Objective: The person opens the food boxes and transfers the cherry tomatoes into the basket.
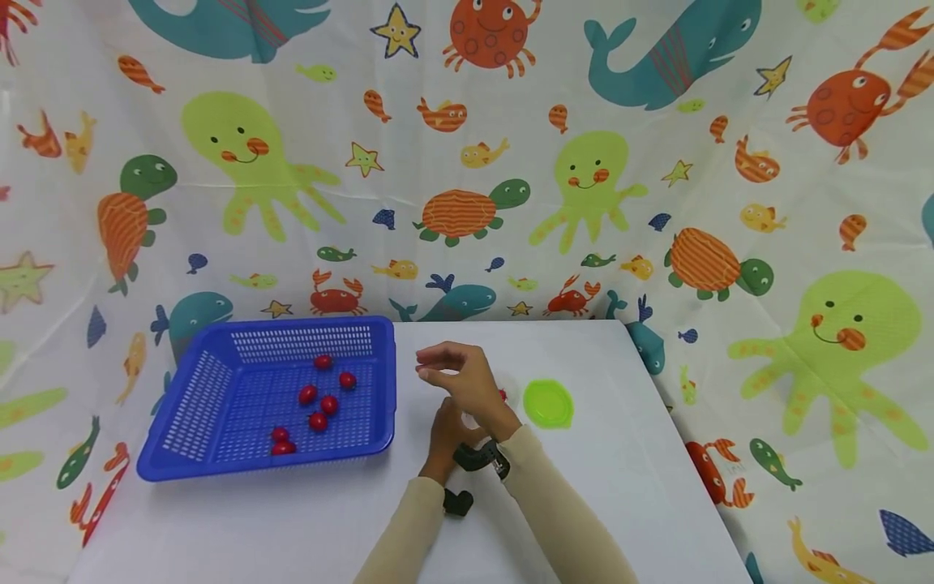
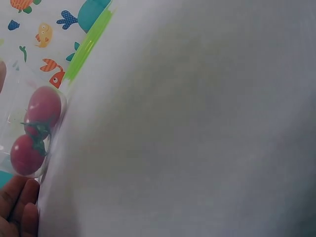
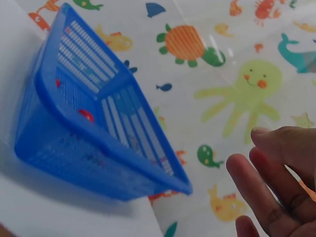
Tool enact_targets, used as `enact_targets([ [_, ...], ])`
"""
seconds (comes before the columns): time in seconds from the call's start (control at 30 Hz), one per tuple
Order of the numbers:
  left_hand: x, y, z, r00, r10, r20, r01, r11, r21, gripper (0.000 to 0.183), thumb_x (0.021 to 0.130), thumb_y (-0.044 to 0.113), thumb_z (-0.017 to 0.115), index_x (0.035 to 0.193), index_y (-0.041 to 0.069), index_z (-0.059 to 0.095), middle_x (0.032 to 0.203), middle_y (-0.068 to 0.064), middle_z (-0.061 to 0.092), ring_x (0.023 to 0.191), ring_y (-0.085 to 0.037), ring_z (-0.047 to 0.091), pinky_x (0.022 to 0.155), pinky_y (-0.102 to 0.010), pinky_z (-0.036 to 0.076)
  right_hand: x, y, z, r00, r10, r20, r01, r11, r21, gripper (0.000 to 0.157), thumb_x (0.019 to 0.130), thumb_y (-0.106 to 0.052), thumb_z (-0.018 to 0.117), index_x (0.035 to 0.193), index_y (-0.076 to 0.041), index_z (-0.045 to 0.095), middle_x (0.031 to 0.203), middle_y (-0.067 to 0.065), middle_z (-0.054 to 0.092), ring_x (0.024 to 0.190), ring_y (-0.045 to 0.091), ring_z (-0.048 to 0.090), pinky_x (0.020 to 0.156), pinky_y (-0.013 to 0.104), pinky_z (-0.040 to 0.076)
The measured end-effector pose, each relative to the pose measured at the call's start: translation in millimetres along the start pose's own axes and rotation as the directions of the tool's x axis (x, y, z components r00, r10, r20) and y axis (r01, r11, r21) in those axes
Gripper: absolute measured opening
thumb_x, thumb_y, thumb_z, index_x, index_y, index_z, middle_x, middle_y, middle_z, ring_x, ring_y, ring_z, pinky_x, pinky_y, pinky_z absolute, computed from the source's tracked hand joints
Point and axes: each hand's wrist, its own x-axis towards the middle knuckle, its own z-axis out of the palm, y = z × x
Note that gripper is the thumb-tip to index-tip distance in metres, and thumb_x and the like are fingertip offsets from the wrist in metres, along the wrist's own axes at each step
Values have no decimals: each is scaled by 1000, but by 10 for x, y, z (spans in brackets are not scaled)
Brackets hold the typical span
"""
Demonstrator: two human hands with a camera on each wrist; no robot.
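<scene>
A clear plastic container [image 2: 12, 133] with red cherry tomatoes [image 2: 27, 154] in it stands on the table, mostly hidden behind the right forearm in the head view. My left hand [image 1: 445, 434] holds it low down, fingers [image 2: 22, 205] at one side of its base. Above and in front of the left hand, my right hand [image 1: 467, 381] is in the air, its fingers loosely bent toward the blue basket [image 1: 392, 381] with nothing between them. Several cherry tomatoes [image 1: 318, 421] lie scattered in that basket.
A bright green lid [image 1: 549, 403] lies flat on the white table [image 1: 620, 487], right of the container. Behind the table hangs a curtain [image 1: 409, 268] printed with sea animals. The basket takes up the table's left back part.
</scene>
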Motion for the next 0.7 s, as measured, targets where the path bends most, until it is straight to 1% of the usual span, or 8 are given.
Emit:
enact_targets([
  [0.07, -37, 67, -50, 999, -24, 33, 25, 999, -37, 74, 78, 33, 90, 138, 2, 60, 121, -17, 69, 108, -33, 64, 100, -54, 54, -29, 58, -98, 1000, 1, -25, -1, 1000, -19, 28, 97, -14, 78, 125, -9, 76, 123, 13, 78, 110, 20, 76, 94, 37, 64],
  [0.13, -74, 119, -73, 998, -48, 47, 51, 996, -68, 81, 81, 39, 91, 148, 11, 55, 128, -15, 68, 115, -32, 63, 104, -56, 53, -59, 111, -191, 999, 3, -52, -5, 999, -35, 28, 97, -15, 79, 124, -9, 77, 121, 12, 78, 110, 21, 76, 93, 40, 64],
  [0.2, -103, 163, -89, 997, -61, 56, 65, 995, -74, 89, 82, 45, 90, 156, 22, 47, 134, -13, 67, 123, -32, 62, 108, -58, 52, -98, 173, -274, 996, 17, -82, -21, 999, -46, 26, 97, -15, 79, 123, -11, 77, 120, 10, 79, 109, 22, 76, 95, 42, 63],
  [0.27, -119, 192, -98, 995, -72, 62, 77, 995, -69, 93, 82, 49, 89, 160, 28, 42, 138, -13, 65, 126, -33, 61, 109, -60, 51, -136, 236, -350, 994, 33, -103, -38, 998, -50, 26, 97, -14, 78, 123, -13, 78, 121, 9, 79, 110, 22, 76, 98, 44, 61],
  [0.33, -125, 202, -94, 995, -79, 64, 82, 995, -54, 96, 83, 54, 87, 162, 31, 38, 141, -12, 64, 128, -33, 61, 109, -61, 52, -172, 301, -415, 992, 49, -120, -55, 998, -44, 25, 98, -13, 77, 123, -13, 78, 123, 10, 78, 111, 22, 75, 103, 44, 60],
  [0.4, -123, 202, -89, 994, -83, 64, 87, 995, -55, 96, 83, 56, 86, 162, 33, 37, 145, -11, 64, 130, -32, 61, 108, -60, 52, -206, 362, -470, 988, 71, -136, -78, 996, -44, 26, 97, -12, 78, 124, -12, 77, 124, 10, 78, 112, 22, 74, 104, 44, 59],
  [0.5, -112, 186, -72, 996, -75, 54, 79, 994, -77, 98, 83, 58, 86, 164, 33, 36, 149, -8, 63, 129, -30, 60, 107, -58, 53, -246, 449, -536, 980, 108, -169, -119, 991, -56, 27, 97, -11, 78, 124, -12, 77, 123, 9, 78, 113, 22, 73, 101, 40, 61],
  [0.7, -100, 165, -43, 997, -68, 44, 72, 993, -99, 99, 84, 58, 85, 166, 42, 32, 150, -3, 62, 129, -26, 58, 108, -57, 52, -285, 593, -607, 949, 196, -245, -227, 968, -105, 25, 97, -11, 78, 121, -18, 79, 120, 6, 79, 113, 23, 72, 93, 37, 64],
])
